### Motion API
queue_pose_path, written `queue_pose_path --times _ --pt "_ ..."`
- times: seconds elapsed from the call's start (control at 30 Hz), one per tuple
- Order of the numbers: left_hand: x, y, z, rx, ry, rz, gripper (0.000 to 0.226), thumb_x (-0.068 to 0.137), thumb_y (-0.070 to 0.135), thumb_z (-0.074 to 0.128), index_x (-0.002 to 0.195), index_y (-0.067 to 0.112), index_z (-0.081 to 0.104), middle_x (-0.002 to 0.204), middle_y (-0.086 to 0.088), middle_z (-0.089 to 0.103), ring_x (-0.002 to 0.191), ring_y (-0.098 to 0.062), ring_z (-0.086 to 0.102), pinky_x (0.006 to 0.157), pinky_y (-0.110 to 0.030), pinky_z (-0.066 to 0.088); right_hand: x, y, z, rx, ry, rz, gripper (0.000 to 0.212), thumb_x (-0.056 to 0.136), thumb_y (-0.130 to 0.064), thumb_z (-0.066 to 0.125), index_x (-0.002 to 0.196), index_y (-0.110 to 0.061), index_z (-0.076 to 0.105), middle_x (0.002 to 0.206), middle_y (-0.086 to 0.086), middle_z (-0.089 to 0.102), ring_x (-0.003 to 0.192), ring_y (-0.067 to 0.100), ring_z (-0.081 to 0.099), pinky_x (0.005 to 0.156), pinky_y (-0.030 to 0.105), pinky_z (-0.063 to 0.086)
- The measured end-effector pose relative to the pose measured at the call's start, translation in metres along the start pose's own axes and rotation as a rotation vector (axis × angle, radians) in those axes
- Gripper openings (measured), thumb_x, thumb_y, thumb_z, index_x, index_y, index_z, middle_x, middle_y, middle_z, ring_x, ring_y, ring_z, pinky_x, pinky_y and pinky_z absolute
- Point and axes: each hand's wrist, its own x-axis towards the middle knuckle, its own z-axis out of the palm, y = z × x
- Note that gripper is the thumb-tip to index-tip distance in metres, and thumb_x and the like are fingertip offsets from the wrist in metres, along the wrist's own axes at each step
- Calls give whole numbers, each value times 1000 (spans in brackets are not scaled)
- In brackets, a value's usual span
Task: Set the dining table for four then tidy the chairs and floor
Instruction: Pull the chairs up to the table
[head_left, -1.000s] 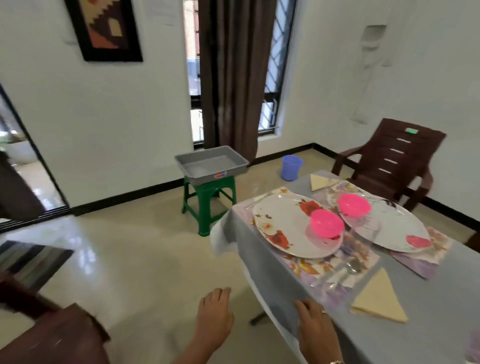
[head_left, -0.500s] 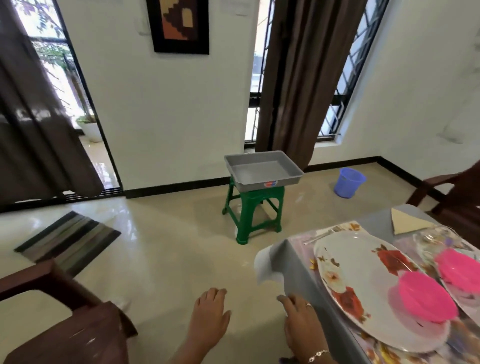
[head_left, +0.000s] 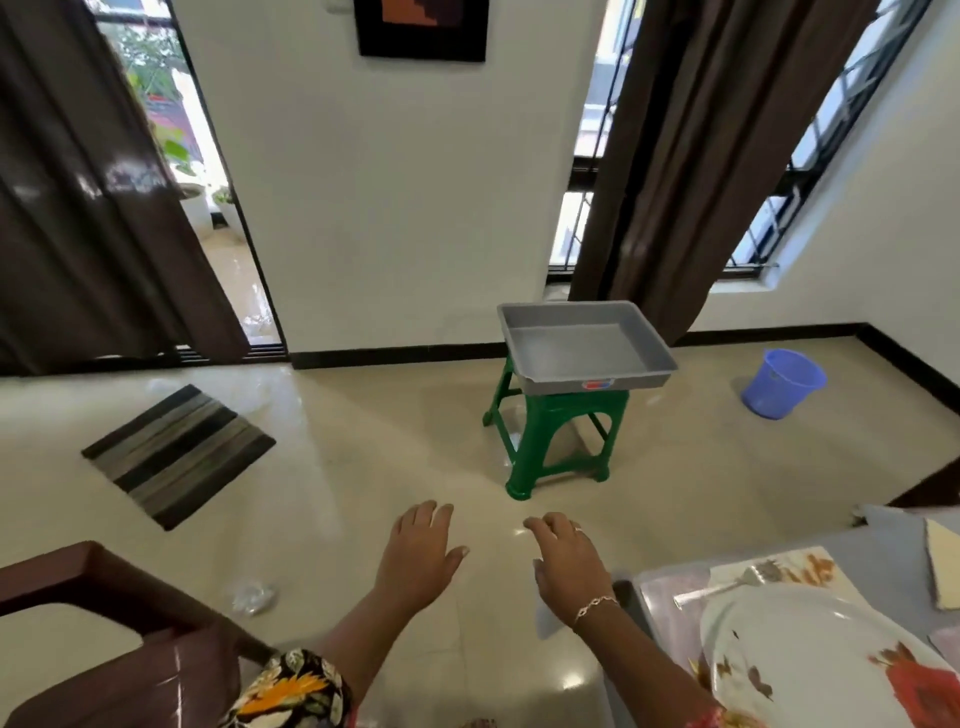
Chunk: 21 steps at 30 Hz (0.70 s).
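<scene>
The fingers of the left hand (head_left: 421, 553) are spread and almost straight, palm down, and nothing is held. Those of the right hand (head_left: 569, 558) are loosely bent, and nothing is held there either. Both hands are held out side by side over the floor (head_left: 363, 467), apart from each other and touching nothing. From the left fingers, a small crumpled whitish scrap (head_left: 253, 596) is seen on the floor between eight and nine o'clock, just beside the front of the brown chair (head_left: 119, 675), which fills the eight o'clock corner. The scrap is bunched up, so no long axis can be made out; what it is made of cannot be told. The left hand is plainly the nearer to both scrap and chair, and a reach down and leftward is judged to be what tidying calls for. From the right fingers, the table (head_left: 888, 525) lies at four o'clock, already laid with a plate (head_left: 810, 660), fork (head_left: 727, 584) and napkin (head_left: 943, 566). Farther out, at twelve o'clock, a grey tray (head_left: 597, 382) is set on a green stool (head_left: 556, 441); a blue bucket (head_left: 782, 384) is seen at two o'clock and a striped mat (head_left: 179, 454) at ten.
</scene>
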Motion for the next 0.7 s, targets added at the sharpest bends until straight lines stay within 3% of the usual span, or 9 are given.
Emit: queue_pose_path --times 0.07,0.13,0.17,0.23,0.33,0.43,0.5,0.6,0.7 --pt "22 -20 3 -3 11 -7 60 71 41 78 117 5 62 114 -18 63 105 -34 63 89 -43 51 34 -3 5 19 -26 -53 53 64 -6 74 115 -16 62 106 7 63 90 24 63 79 31 53" --pt "42 -43 4 40 43 -59 61 48 43 90 95 8 71 90 -12 70 80 -28 70 67 -37 58 72 -9 10 -51 -39 -93 59 44 -5 84 100 -18 67 88 3 65 71 19 65 61 27 55" --pt "53 -55 4 29 50 -79 62 46 42 91 93 7 71 87 -12 70 77 -27 70 64 -36 58 91 -15 13 -74 -47 -104 60 40 -5 85 96 -18 68 84 2 65 66 18 64 56 26 54" --pt "77 -81 -4 15 33 -110 62 56 41 87 103 4 68 97 -15 68 87 -31 68 73 -39 57 136 -31 18 -120 -85 -164 58 42 -3 83 96 -17 68 83 2 63 65 18 63 56 26 54" --pt "111 -134 -18 -26 21 -232 62 93 43 49 141 7 35 141 -16 40 132 -31 38 110 -39 30 205 -65 31 -116 -153 -282 50 73 -1 63 121 -15 57 109 6 58 95 25 59 83 33 52" --pt "136 -190 -35 -10 53 -322 61 98 46 34 147 12 20 150 -11 27 138 -24 25 114 -34 17 274 -101 48 -172 -172 -415 51 84 -4 51 133 -18 46 124 3 50 111 24 51 96 31 43" --pt "147 -232 -49 -9 88 -380 61 98 46 34 147 12 20 150 -11 26 138 -24 24 115 -34 16 319 -136 58 -159 -177 -484 52 74 -2 62 123 -17 56 114 4 57 101 26 59 85 32 49" --pt "156 -293 -65 -18 144 -528 61 97 45 37 147 13 22 150 -11 27 138 -26 24 115 -34 17 377 -192 74 -180 -180 -608 58 42 -3 82 97 -17 69 85 3 64 71 22 66 58 29 55" --pt "152 -338 -78 -91 187 -719 60 97 45 39 146 14 24 149 -8 30 138 -24 26 115 -33 20 417 -252 85 -199 -215 -753 61 36 -4 85 93 -17 70 81 2 64 65 21 64 55 28 54"
